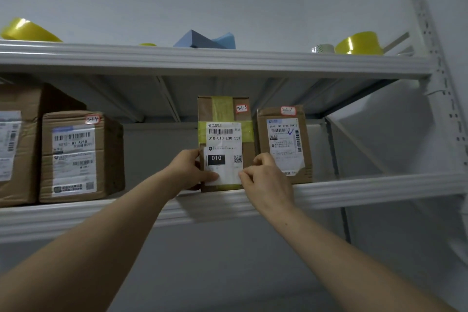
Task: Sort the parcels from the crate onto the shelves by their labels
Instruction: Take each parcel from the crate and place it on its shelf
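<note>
A tall brown parcel (224, 134) with yellow tape, a white shipping label and a tag reading 5-1-6 stands upright on the middle shelf (354, 191). My left hand (188, 168) grips its lower left edge, thumb across the label. My right hand (263, 180) holds the lower right corner with curled fingers. Close to its right stands a smaller parcel (285, 144) tagged 5-1-7. Further left sits a wide parcel (76, 157) tagged 5-1-4, with a gap between it and the held parcel. The crate is out of view.
A larger box (17, 144) fills the shelf's left end. On the top shelf (228, 59) lie yellow tape rolls (361, 43), another yellow roll (27, 30), and blue foam pieces (205, 40). A white perforated upright (438, 78) bounds the rack on the right.
</note>
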The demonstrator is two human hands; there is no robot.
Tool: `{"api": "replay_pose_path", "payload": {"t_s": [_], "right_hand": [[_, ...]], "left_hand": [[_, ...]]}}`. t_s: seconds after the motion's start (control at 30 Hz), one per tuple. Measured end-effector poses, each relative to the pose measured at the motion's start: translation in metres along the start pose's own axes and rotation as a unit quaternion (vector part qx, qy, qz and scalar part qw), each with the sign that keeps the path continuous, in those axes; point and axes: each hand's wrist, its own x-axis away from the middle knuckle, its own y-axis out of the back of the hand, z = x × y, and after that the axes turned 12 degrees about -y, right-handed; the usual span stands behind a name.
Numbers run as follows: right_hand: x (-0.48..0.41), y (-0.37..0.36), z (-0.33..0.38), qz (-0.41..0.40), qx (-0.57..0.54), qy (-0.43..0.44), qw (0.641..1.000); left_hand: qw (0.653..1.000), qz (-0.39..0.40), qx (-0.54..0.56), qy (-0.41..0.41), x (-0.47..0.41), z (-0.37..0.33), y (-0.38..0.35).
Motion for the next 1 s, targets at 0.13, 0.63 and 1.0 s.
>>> {"api": "replay_pose_path", "payload": {"t_s": [0.13, 0.63, 1.0], "right_hand": [[0.003, -0.006, -0.004, -0.001, 0.026, 0.009, 1.000], [0.001, -0.014, -0.009, 0.019, 0.005, 0.018, 1.000], [0.019, 0.005, -0.005, -0.015, 0.019, 0.017, 1.000]], "left_hand": [[1.000, 0.003, -0.007, -0.003, -0.006, 0.002, -0.005], [0.998, -0.010, -0.052, -0.023, -0.007, 0.006, -0.015], [0.984, -0.109, -0.133, -0.049, 0.025, -0.005, -0.011]]}}
